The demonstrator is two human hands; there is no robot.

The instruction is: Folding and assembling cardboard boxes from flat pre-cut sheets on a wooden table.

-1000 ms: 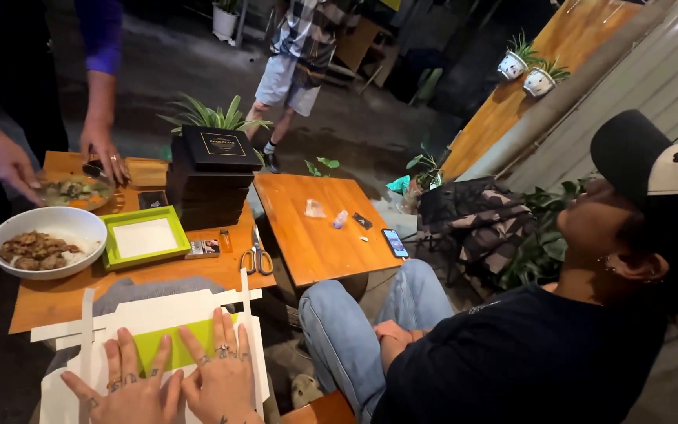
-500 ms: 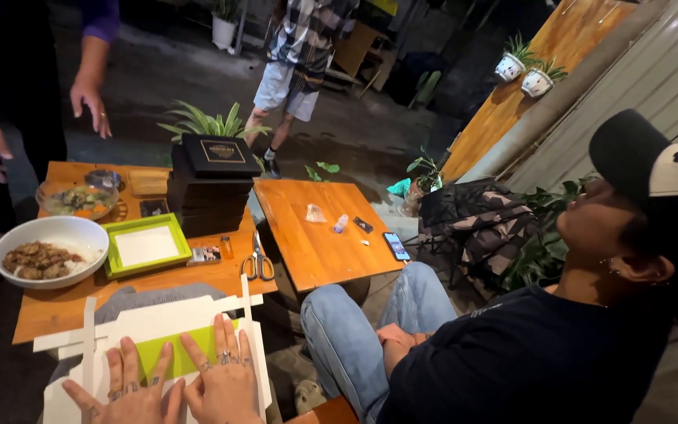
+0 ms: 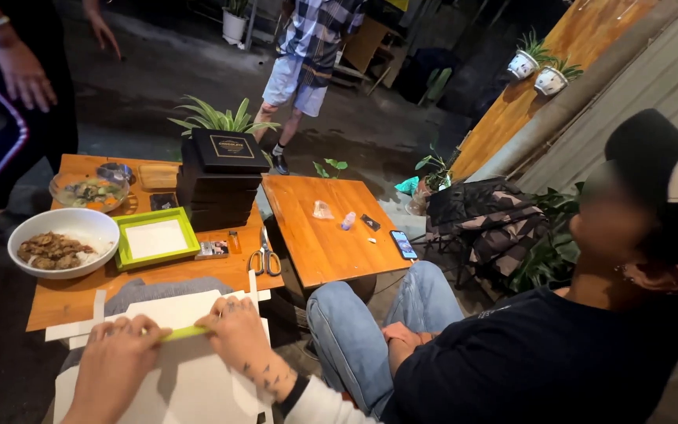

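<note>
**Hands flat on a folding white card sheet**

Since the earlier frames, both hands have drawn closer together and the green panel, once broad between them, now shows only as a thin lime-green strip (image 3: 184, 333) at the fold; the standing person's hands at upper left have lifted away from the table.

Left hand (image 3: 115, 357) and right hand (image 3: 237, 334) lie open, palms down, fingers spread, pressing the flat white cardboard box blank (image 3: 186, 381) at the lower left of the frame. They grip nothing. The green strip runs left to right between the fingertips, tilted slightly up toward the right. The blank's narrow white flaps jut toward the wooden table (image 3: 72, 294) and overlap its near edge; a grey cloth (image 3: 158, 288) lies under them.

Close beyond the flaps sit steel scissors (image 3: 264, 257), a lime-green square tray with a white inside (image 3: 156, 238) and a white bowl of food (image 3: 63, 242). A stack of black boxes (image 3: 221, 180) stands behind. A seated person's jeans-clad knee (image 3: 339, 322) crowds the right side, just beside the right wrist.
</note>
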